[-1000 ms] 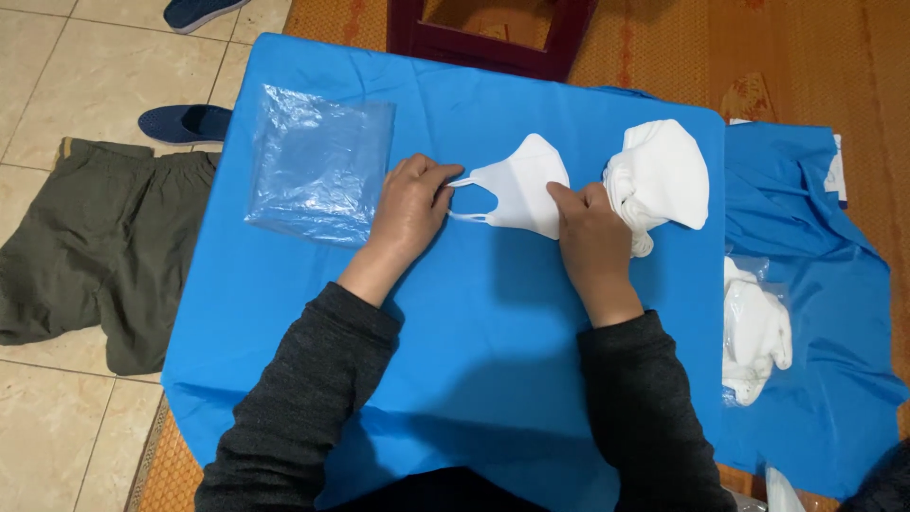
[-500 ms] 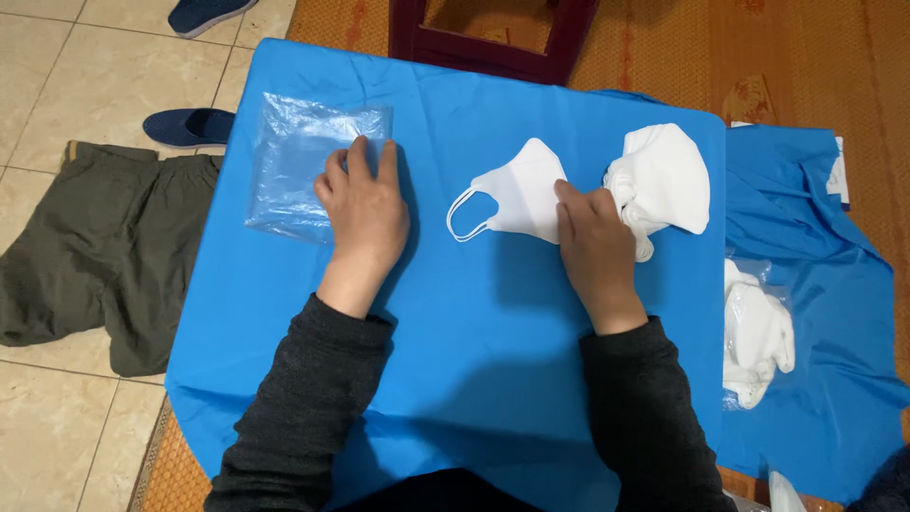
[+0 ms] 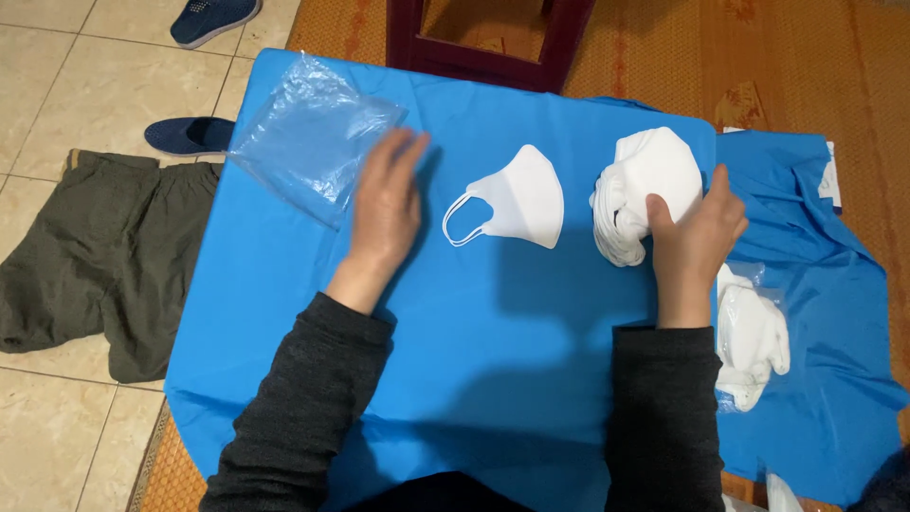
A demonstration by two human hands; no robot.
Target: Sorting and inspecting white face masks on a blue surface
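On blue tabletop (image 3: 455, 379) | our left hand (image 3: 387, 210) now off the single white mask (image 3: 519, 197), flat, fingers open beside the clear plastic bag (image 3: 313, 137) | right hand (image 3: 697, 228) moved to the mask pile (image 3: 645, 185), fingers curled on it | mask lies free between hands.

Open blue cloth (image 3: 493, 322) between left hand (image 3: 387, 204) and right hand (image 3: 694, 228); only single mask (image 3: 517, 197) lying there; bag (image 3: 313, 137) blocking far left; mask pile (image 3: 645, 185) blocking right.

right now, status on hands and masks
Left hand flat beside plastic bag. Right hand on mask pile. Single mask lies apart, nothing blocking.
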